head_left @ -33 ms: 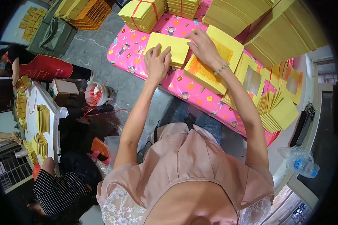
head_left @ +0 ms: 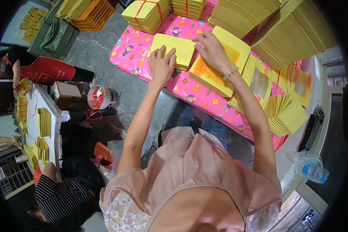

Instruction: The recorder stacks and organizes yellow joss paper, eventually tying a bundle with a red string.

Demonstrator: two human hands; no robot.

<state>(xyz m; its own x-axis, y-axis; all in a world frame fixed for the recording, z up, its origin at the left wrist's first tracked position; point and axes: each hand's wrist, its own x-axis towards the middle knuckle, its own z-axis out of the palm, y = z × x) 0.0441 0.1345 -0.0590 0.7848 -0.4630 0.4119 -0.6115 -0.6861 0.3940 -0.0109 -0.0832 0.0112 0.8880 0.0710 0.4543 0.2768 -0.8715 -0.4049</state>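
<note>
My left hand lies with spread fingers on the near left part of a stack of plain yellow paper. Over the far right corner of that stack hovers my right hand, its fingers bent and apart; whether a fingertip touches the paper I cannot tell. Beneath my right wrist is another pile of yellow paper with an orange printed patch. The two piles sit side by side on a pink patterned tabletop cover.
Tied yellow paper bundles and tall yellow stacks line the table's far side. Fanned yellow sheets lie at right. On the left, two people are beside a white table; a bucket stands on the floor.
My right hand has shifted slightly to the right. My left hand and the paper stacks look the same.
</note>
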